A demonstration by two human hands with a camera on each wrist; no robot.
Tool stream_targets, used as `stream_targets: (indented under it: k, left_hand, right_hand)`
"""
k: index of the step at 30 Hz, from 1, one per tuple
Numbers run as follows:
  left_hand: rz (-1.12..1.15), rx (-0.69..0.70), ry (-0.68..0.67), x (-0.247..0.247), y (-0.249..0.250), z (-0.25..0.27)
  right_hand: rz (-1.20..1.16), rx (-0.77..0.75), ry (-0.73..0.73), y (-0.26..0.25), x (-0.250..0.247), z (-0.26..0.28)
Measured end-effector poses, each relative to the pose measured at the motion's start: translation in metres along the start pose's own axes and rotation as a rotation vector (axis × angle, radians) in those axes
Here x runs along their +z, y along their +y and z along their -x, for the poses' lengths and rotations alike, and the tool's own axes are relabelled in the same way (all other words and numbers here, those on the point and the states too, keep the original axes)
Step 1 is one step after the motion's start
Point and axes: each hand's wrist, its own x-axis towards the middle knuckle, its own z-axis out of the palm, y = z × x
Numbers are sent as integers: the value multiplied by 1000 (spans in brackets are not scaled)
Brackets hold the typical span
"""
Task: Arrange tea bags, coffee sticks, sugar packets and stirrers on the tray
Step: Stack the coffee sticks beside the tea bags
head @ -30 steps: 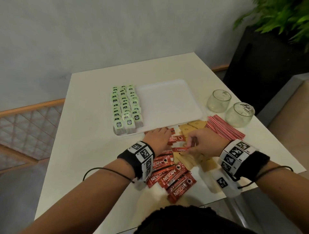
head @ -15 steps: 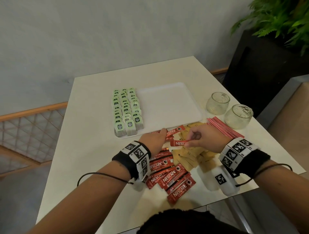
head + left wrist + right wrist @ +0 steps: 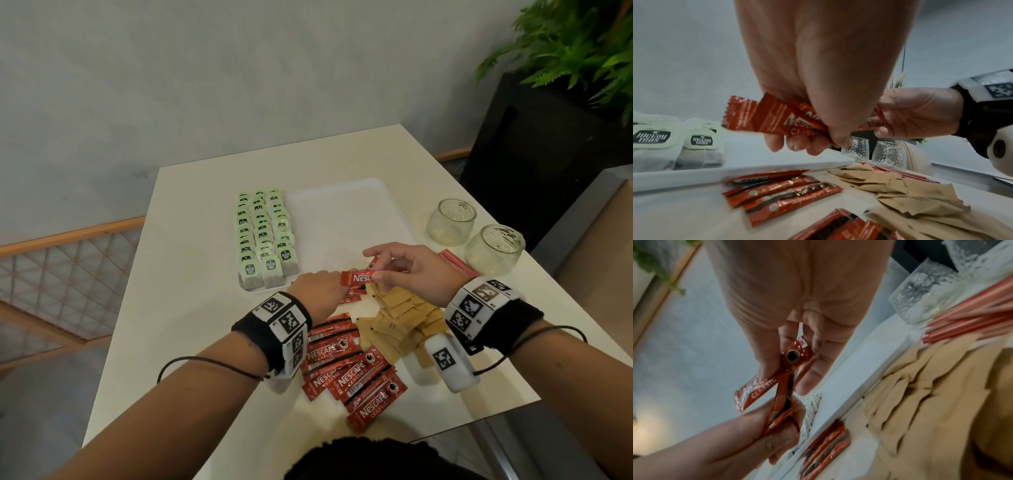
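Both hands hold red coffee sticks (image 3: 359,277) just above the near edge of the white tray (image 3: 346,219). My left hand (image 3: 317,293) grips a small bunch of coffee sticks (image 3: 772,118) between thumb and curled fingers. My right hand (image 3: 404,270) pinches the other end of coffee sticks (image 3: 795,353) by thumb and fingers. Green-tagged tea bags (image 3: 263,236) fill the tray's left side in rows. More coffee sticks (image 3: 352,370) lie on the table near me, beside brown sugar packets (image 3: 404,318). Red stirrers (image 3: 457,265) lie partly hidden behind my right hand.
Two empty ribbed glass cups (image 3: 451,221) (image 3: 495,249) stand right of the tray. The tray's right part is bare. A black planter (image 3: 548,150) with a green plant stands past the table's right corner, and the table's front edge (image 3: 479,423) is close to my body.
Both hands have lifted off the pile and moved forward toward the tray's near edge, carrying coffee sticks between them. The head view has tilted up a little.
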Motion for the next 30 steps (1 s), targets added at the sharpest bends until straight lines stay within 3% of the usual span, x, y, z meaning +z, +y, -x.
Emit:
stream_targets:
  k: [3, 6, 10, 13, 16, 18, 21, 25, 30]
  left_hand:
    - [-4, 36, 45, 4, -4, -4]
    - [197, 9, 103, 4, -8, -10]
    - [831, -243, 228, 3, -17, -15]
    - [1465, -486, 304, 3, -23, -19]
    - [2060, -565, 363, -3, -16, -28]
    - [2274, -574, 357, -11, -12, -34]
    - [2404, -629, 396, -17, -14, -40]
    - [2323, -749, 545, -21, -23, -46]
    - [2549, -626, 648, -27, -36, -45]
  right_hand:
    - [-100, 37, 5, 0, 1, 1]
    - [-163, 18, 86, -1, 1, -2]
    - [-264, -39, 267, -8, -2, -10]
    - [-328, -53, 372, -12, -2, -20]
    - [-316, -65, 418, -15, 7, -33]
    - [-321, -64, 426, -16, 15, -41]
    - [-317, -45, 371, -18, 26, -48]
    - [-268, -12, 297, -19, 31, -52]
    - [-225, 37, 217, -24, 22, -54]
